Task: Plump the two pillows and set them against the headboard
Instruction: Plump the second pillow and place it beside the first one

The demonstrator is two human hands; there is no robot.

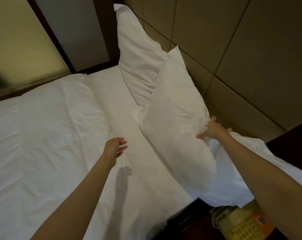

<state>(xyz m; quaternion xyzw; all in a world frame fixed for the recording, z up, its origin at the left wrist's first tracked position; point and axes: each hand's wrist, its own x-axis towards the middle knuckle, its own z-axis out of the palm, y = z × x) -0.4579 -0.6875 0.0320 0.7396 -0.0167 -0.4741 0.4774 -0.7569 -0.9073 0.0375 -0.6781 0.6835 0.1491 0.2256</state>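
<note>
Against the headboard [250, 49], one pillow [138, 54] stands; right hand [211, 129] clutches the second pillow [174, 118], left hand [116, 148] spread open, empty.

Dim and warm-toned, lit from above, with a soft hand-shaped shadow [125, 172] cast on the white bed sheet [42, 135], slight overall softness, and wide-angle bending toward the corners.

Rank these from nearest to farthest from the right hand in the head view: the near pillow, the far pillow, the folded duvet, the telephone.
From the right hand:
1. Near pillow: in its grip, at the headboard.
2. Far pillow: beyond, leaning on the headboard.
3. Telephone and folded duvet: too close to call; telephone bottom right, duvet left.
</note>
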